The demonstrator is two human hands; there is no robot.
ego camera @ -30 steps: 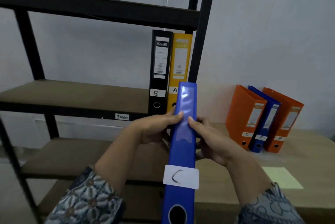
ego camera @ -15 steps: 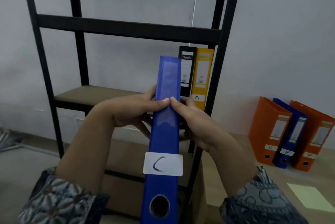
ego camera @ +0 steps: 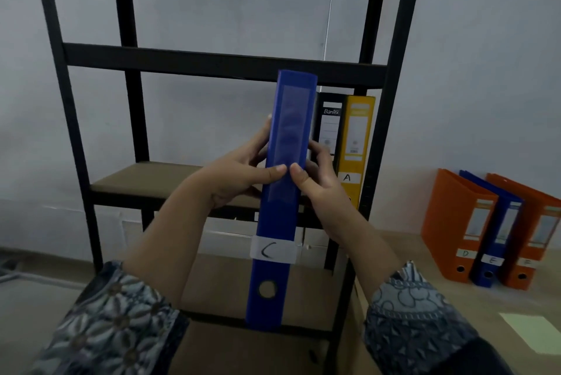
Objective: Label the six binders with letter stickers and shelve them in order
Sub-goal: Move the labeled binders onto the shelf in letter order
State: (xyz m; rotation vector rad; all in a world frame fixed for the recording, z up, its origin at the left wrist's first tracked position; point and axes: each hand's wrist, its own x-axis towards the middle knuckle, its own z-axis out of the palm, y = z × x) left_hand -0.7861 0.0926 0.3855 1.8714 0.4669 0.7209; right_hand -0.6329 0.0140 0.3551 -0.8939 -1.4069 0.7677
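I hold a blue binder [ego camera: 282,210] upright in front of the black shelf rack [ego camera: 224,63], its spine facing me with a white sticker marked C [ego camera: 273,250]. My left hand [ego camera: 239,177] grips its left side and my right hand [ego camera: 318,183] its right side, thumbs meeting on the spine. Behind it on the middle shelf [ego camera: 145,178] stand a black binder [ego camera: 329,125] and a yellow binder marked A [ego camera: 355,143]. On the table [ego camera: 394,247] at right stand an orange binder D [ego camera: 455,222], a blue binder E [ego camera: 498,241] and an orange binder F [ego camera: 537,238].
A pale yellow sheet [ego camera: 534,332] lies on the table near the right edge. The shelf board left of the black binder is bare. A lower shelf board [ego camera: 218,283] sits behind the held binder. A grey wall is behind the rack.
The blue binder has risen and stands more upright, closer to the shelf, to the left of the black binder. My view has tilted up and shifted left.
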